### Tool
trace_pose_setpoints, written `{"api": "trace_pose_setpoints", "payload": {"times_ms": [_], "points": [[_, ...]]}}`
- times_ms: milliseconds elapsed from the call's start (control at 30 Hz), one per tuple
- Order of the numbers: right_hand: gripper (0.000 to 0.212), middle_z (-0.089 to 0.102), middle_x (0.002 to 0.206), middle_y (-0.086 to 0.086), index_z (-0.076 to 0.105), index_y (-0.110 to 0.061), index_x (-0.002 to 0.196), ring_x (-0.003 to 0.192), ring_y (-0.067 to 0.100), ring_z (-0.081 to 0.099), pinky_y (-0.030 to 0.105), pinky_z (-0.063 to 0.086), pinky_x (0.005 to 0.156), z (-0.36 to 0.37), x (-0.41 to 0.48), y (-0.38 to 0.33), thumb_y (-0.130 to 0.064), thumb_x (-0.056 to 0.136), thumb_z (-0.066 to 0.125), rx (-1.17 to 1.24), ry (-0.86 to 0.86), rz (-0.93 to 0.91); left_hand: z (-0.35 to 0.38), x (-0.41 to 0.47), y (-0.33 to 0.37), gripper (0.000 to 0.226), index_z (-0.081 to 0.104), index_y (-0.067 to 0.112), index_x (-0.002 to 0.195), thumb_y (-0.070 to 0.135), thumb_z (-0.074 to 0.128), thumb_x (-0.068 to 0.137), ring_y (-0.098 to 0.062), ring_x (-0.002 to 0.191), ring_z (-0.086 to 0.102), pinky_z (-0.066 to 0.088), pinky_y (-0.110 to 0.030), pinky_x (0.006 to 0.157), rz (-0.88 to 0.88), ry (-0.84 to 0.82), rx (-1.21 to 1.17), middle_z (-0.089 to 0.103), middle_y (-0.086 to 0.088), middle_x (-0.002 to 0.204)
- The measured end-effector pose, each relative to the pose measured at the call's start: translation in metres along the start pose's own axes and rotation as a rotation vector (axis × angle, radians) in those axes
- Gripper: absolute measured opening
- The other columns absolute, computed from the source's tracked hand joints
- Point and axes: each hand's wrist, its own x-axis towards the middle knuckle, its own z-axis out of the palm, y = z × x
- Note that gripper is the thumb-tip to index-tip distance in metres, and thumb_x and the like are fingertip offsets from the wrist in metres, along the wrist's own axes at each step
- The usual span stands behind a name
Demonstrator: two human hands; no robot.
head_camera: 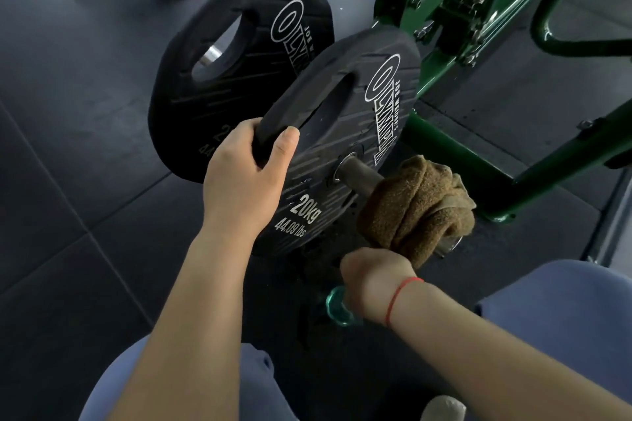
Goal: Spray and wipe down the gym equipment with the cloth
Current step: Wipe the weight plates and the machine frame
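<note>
A black 20kg weight plate [345, 133] sits on a steel peg [359, 171] of the green machine. My left hand [249, 167] grips the plate's rim at its left edge, thumb on the face. A brown cloth [420, 205] is wrapped around the outer end of the peg. My right hand [372, 277] holds the cloth from below, its fingers hidden under the fabric. A teal-capped clear object [338, 306], probably the spray bottle, shows just under my right wrist. Wet drops lie on the plate's face.
A second black plate [225, 55] hangs on another peg behind and to the left. The green steel frame [455, 154] runs along the right, with springs and bolts above. Dark rubber floor tiles [68, 154] lie all around. My knees in blue trousers [561, 311] are at the bottom.
</note>
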Motion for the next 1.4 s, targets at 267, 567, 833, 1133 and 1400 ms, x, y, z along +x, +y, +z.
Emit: {"api": "trace_pose_setpoints", "payload": {"times_ms": [267, 567, 833, 1133, 1400], "points": [[0.070, 0.042, 0.143, -0.003, 0.044, -0.041, 0.143, 0.133, 0.022, 0.038, 0.038, 0.037, 0.108, -0.085, -0.053, 0.098, -0.038, 0.079, 0.073, -0.141, 0.353, -0.147, 0.006, 0.003, 0.009, 0.028, 0.058, 0.034, 0.117, 0.054, 0.055, 0.097, 0.002, 0.096, 0.058, 0.044, -0.020, 0.081, 0.022, 0.023, -0.035, 0.061, 0.021, 0.098], [0.078, 0.038, 0.155, 0.002, 0.037, -0.045, 0.146, 0.148, 0.033, 0.027, 0.067, 0.029, 0.113, -0.040, -0.004, 0.130, -0.046, 0.076, 0.073, -0.285, 0.470, -0.313, 0.006, 0.005, 0.012, 0.028, 0.058, 0.034, 0.113, 0.056, 0.056, 0.095, 0.002, 0.088, 0.061, 0.044, -0.018, 0.073, -0.026, 0.007, -0.046, 0.065, 0.015, 0.094], [0.029, 0.063, 0.101, -0.003, 0.059, -0.024, 0.106, 0.092, 0.013, 0.060, 0.027, 0.049, 0.083, -0.060, -0.003, 0.099, -0.042, 0.085, 0.067, 0.939, 0.995, -0.281, 0.005, 0.009, 0.007, 0.029, 0.065, 0.029, 0.111, 0.051, 0.049, 0.102, 0.006, 0.091, 0.061, 0.044, -0.014, 0.081, -0.041, 0.023, -0.230, 0.066, 0.026, 0.090], [0.062, 0.060, 0.133, -0.002, 0.049, -0.035, 0.140, 0.125, 0.010, 0.056, 0.038, 0.042, 0.112, -0.008, 0.046, -0.035, -0.053, 0.084, 0.067, 1.803, 1.006, 0.015, -0.010, 0.005, -0.016, 0.066, 0.061, 0.026, 0.137, 0.070, 0.035, 0.095, -0.002, 0.127, 0.056, 0.042, -0.034, 0.114, -0.190, -0.110, -0.406, 0.065, 0.012, 0.133], [0.051, 0.050, 0.130, -0.003, 0.045, -0.050, 0.125, 0.124, 0.009, 0.051, 0.043, 0.043, 0.109, 0.028, 0.070, -0.065, -0.023, 0.083, 0.060, 1.570, 1.145, 0.037, -0.016, 0.006, -0.038, 0.104, 0.037, 0.028, 0.155, 0.086, 0.051, 0.070, -0.008, 0.145, 0.039, 0.025, -0.044, 0.124, -0.355, -0.359, -0.621, 0.046, 0.011, 0.155]]}}
